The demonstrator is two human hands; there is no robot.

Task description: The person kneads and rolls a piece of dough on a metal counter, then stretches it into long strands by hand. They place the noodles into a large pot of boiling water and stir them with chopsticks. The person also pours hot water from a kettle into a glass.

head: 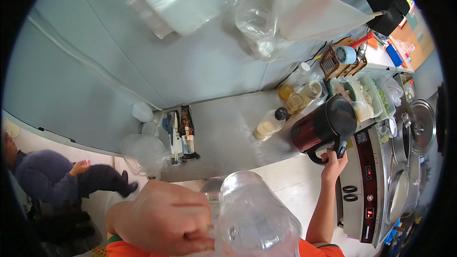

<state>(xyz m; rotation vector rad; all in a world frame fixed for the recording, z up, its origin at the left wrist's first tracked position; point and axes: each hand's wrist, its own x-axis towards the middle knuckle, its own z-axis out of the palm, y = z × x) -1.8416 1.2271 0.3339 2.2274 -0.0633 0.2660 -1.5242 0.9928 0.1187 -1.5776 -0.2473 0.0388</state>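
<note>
Close to the camera, my left hand (178, 217) grips a large clear jug (255, 217) at its side; the near part runs out of view at the bottom. My right hand (332, 164) is closed around the black handle of a dark red and black electric kettle (314, 128). The kettle's lid is down. Whether its base rests on the steel counter (221, 128) or is just above it, I cannot tell. Beside the kettle stands a clear bottle with a black cap (268, 125), partly filled with pale grains.
Spice jars (295, 103) and tubs of chopped food (371, 96) stand behind the kettle. A steel cooker (367, 185) with pots lies at the right. Plastic bags (264, 18) hang on the wall. At the left, a person (53, 175) is seated beyond a tray of utensils (180, 134).
</note>
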